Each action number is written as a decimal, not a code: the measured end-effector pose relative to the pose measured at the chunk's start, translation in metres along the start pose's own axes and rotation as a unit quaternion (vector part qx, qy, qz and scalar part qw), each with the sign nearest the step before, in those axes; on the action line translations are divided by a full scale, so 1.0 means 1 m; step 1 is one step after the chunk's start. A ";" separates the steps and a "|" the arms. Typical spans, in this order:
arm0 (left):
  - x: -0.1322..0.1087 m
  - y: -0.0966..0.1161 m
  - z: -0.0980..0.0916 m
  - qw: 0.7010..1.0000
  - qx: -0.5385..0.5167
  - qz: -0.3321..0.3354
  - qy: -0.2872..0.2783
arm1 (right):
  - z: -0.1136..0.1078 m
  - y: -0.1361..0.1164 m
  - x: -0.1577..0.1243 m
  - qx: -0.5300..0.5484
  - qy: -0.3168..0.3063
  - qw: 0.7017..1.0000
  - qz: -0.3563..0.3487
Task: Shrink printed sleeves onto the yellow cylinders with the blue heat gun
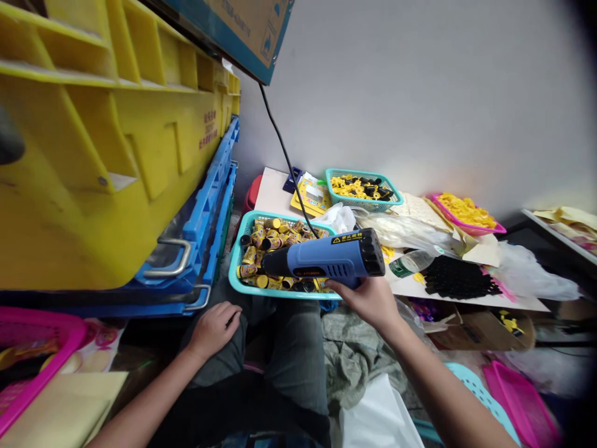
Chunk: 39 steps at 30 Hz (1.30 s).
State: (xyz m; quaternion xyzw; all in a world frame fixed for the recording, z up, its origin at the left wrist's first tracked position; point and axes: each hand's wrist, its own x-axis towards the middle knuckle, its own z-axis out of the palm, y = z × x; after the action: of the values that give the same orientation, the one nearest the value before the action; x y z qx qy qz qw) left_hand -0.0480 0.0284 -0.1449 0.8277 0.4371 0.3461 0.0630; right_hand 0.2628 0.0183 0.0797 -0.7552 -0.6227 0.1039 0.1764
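The right hand (370, 300) has its fingers wrapped around the heat gun (333, 255), held above the basket (236, 274) of tubs (249, 254) at the table (270, 196)'s near left corner. The left hand (216, 328) rests on the thigh (212, 368), empty, fingers loosely bent. The nozzle (274, 262) looks close to the tubs; if hot and kept on one spot, it could scorch them or warp the basket. A snagged cord (281, 144) could jerk the aim.

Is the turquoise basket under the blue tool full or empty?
Filled: small yellow-and-black pieces are heaped across the turquoise basket. How deep they go, I cannot tell; the blue tool hides some.
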 end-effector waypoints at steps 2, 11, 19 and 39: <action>0.000 0.001 -0.001 1.000 0.001 -0.001 0.000 | 0.000 0.000 -0.001 -0.007 0.001 1.000 0.002; 0.003 0.004 -0.005 1.000 0.002 0.002 0.005 | 0.002 0.000 -0.006 -0.019 0.003 1.000 -0.009; 0.002 0.004 -0.005 1.000 -0.004 0.004 0.012 | 0.003 0.000 -0.014 -0.054 0.042 0.996 -0.054; 0.004 0.002 -0.008 1.000 -0.013 0.003 -0.004 | 0.002 -0.011 0.004 0.025 -0.019 0.999 -0.019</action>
State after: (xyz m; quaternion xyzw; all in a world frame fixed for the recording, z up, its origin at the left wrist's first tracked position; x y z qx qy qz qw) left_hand -0.0506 0.0289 -0.1358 0.8295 0.4295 0.3492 0.0746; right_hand 0.2531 0.0243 0.0826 -0.7367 -0.6373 0.1301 0.1850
